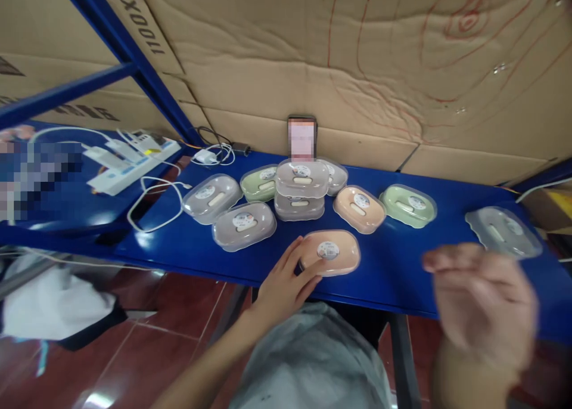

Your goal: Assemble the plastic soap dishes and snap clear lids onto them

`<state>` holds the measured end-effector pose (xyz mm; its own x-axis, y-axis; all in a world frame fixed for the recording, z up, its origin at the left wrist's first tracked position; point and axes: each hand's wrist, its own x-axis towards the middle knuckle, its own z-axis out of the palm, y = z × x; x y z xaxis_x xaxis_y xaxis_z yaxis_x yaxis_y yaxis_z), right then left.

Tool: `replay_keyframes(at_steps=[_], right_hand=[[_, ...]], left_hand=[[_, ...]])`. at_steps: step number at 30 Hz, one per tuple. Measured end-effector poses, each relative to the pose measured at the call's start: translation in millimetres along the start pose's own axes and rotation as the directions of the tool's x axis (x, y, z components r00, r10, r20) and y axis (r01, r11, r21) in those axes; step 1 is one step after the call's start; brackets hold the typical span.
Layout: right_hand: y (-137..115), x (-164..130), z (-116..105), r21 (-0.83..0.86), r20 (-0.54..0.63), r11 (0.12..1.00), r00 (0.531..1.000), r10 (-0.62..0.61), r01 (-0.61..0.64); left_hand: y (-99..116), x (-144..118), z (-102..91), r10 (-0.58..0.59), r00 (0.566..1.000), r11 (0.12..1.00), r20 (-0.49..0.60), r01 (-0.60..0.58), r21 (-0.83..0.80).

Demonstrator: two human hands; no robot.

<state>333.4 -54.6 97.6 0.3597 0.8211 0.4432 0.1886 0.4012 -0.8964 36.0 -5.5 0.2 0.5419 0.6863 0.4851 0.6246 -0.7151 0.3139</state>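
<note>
My left hand (pixel 290 278) grips the left end of a peach oval plastic box (pixel 346 257) near the table's front edge. The box has a clear lid and a round label, and its fingers reach over the lid and along its sides. My right hand (pixel 485 307) is raised at the right, blurred, with fingers curled together; anything inside them is hidden. Behind my left hand sit similar lidded boxes: a grey one (pixel 257 233), a second peach one (pixel 369 216) and a green one (pixel 420 216). A grey box (pixel 308 188) rests on another grey box (pixel 308 213).
Another clear-lidded box (pixel 521 242) lies at the far right. A phone (pixel 302 138) leans against the cardboard wall (pixel 241 75). At left, a power strip (pixel 129 170) and white cable (pixel 154 230) lie on the blue table (pixel 384 278). A blue frame post (pixel 165 87) rises behind.
</note>
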Motion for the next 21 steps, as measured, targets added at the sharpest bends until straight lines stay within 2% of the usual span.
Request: replay_keyframes(at_steps=[3,5,8,12,21], right_hand=[[22,-12,17,0.221,-0.016,0.938,0.961,0.277,-0.266],[35,-23,24,0.278,-0.029,0.893,0.926,0.377,-0.355],[44,-39,25,0.31,-0.041,0.868,0.907,0.42,-0.388],[42,-50,22,0.309,-0.03,0.857,0.896,0.443,-0.413],[44,-57,27,0.303,0.018,0.856,0.9,0.435,-0.419]], left_hand=[[0,0,-0.2,0.006,1.0,1.0,-0.001,-0.006,0.004],[0,0,-0.4,0.013,1.0,1.0,-0.01,-0.013,0.003],[0,2,-0.8,0.014,1.0,1.0,-0.013,-0.014,-0.002],[0,2,-0.2,0.012,1.0,1.0,-0.005,-0.012,0.009],[0,2,0.7,0.011,1.0,1.0,-0.02,-0.011,0.0]])
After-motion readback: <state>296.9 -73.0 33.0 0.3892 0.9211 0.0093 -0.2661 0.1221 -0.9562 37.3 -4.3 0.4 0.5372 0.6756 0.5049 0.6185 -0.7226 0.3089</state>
